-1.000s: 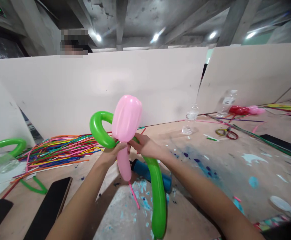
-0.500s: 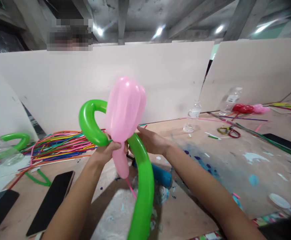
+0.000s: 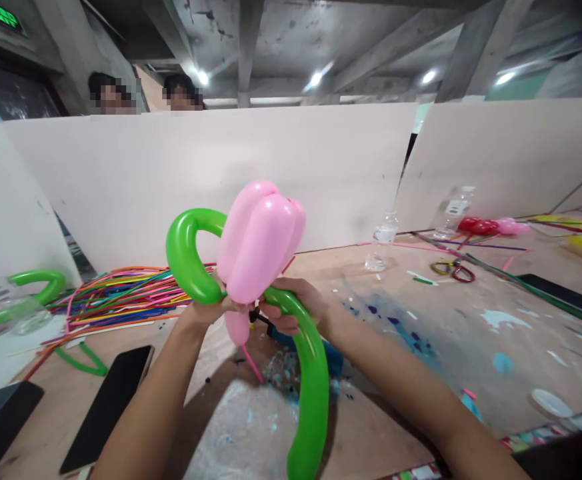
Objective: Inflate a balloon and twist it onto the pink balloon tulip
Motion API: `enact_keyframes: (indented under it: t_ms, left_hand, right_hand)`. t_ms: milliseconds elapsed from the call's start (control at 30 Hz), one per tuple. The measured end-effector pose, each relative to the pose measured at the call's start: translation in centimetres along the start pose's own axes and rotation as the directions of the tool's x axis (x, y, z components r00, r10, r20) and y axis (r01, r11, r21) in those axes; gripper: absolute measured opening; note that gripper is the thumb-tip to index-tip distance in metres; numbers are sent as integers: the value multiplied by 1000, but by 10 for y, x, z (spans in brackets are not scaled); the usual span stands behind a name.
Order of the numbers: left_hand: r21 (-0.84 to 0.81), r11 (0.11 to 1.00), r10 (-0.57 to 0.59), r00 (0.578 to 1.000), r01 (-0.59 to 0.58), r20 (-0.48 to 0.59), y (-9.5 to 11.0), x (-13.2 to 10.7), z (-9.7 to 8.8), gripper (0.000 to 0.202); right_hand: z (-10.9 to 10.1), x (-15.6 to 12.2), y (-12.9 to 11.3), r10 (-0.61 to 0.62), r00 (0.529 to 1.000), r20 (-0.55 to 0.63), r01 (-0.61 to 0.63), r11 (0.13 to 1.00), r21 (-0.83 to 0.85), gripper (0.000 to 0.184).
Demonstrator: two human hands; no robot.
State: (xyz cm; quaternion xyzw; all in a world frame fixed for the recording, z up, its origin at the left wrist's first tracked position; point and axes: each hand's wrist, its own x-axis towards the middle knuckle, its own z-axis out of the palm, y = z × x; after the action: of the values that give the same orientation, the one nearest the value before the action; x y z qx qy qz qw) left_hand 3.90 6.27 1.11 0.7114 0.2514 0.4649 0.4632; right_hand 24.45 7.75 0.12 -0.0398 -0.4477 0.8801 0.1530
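A pink twisted balloon (image 3: 258, 243), shaped like a tulip bud, is held up above the table. A long green balloon (image 3: 307, 373) curls round behind it and hangs down toward me. My left hand (image 3: 209, 310) is closed on the joint under the pink bud, where the green loop (image 3: 185, 257) meets it. My right hand (image 3: 295, 308) wraps its fingers round the green balloon just right of that joint. A short pink tail (image 3: 241, 333) sticks out below my hands.
A heap of uninflated coloured balloons (image 3: 121, 297) lies at the left. A phone (image 3: 108, 407) lies near the front left. A blue pump (image 3: 328, 357) lies under my hands. Two water bottles (image 3: 383, 240), scissors (image 3: 453, 269) and white partition boards (image 3: 211, 180) stand behind. Two people look over the partition.
The pink bud has tilted to the right and the short pink stem below has got shorter. My right hand has closed round the green balloon. The green tail swung slightly right.
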Motion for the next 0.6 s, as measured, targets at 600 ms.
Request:
enact_keyframes:
  t_ms: [600]
  left_hand:
    - [-392, 907, -139, 769, -154, -624, 9, 20, 34, 51]
  right_hand:
    - [64, 44, -47, -589, 803, -92, -573, -718, -395, 30]
